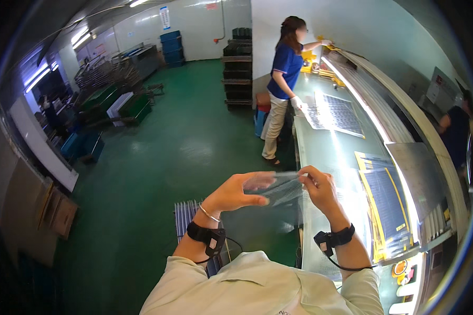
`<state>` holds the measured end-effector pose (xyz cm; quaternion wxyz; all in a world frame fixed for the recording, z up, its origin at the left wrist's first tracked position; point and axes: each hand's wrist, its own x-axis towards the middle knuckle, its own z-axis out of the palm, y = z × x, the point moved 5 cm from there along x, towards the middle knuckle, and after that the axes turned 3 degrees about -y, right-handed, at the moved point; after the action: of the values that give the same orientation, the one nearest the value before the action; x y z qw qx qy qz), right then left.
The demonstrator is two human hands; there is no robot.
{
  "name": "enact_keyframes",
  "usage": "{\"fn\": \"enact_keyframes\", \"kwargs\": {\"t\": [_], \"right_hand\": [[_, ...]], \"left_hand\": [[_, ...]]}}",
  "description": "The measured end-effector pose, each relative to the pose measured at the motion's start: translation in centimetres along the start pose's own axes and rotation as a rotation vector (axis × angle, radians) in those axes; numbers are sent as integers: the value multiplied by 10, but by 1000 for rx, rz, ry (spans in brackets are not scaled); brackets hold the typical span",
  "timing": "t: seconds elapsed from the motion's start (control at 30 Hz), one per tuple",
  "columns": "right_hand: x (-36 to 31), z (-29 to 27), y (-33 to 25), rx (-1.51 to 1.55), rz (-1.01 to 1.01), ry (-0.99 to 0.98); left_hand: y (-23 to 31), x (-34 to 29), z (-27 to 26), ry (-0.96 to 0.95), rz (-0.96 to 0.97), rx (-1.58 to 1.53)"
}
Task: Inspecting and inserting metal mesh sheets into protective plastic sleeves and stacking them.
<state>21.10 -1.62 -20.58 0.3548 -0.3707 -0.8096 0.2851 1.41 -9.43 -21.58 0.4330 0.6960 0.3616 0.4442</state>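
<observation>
In front of my chest hangs a thin see-through sheet [285, 195], its surface catching a little light. My right hand [322, 190] pinches its upper right edge between thumb and fingers. On the other side is my left hand [236, 191], its fingers stretched out and the thumb apart; some fingers show hazily through the sheet. Whether the left palm touches the sheet I cannot tell. Both wrists carry black straps with small devices and cables.
A long, brightly lit bench [312, 142] runs along my right. Dark yellow-edged sheets [386, 205] lie on it, with a patterned sheet [347, 116] farther off, beside a co-worker [288, 73] in white gloves. A striped stack [183, 223] sits low at my left. Dark racks [237, 73] stand beyond.
</observation>
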Motion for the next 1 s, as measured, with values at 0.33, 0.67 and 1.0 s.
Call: {"fn": "enact_keyframes", "kwargs": {"t": [0.33, 0.67, 1.0], "right_hand": [[-4, 11, -7, 164, -209, 244], [-8, 10, -17, -96, -381, 478], [-14, 4, -6, -145, -277, 352]], "left_hand": [[-36, 41, 27, 194, -186, -212], [-35, 56, 34, 403, -129, 124], [-22, 60, 49, 379, -172, 415]]}}
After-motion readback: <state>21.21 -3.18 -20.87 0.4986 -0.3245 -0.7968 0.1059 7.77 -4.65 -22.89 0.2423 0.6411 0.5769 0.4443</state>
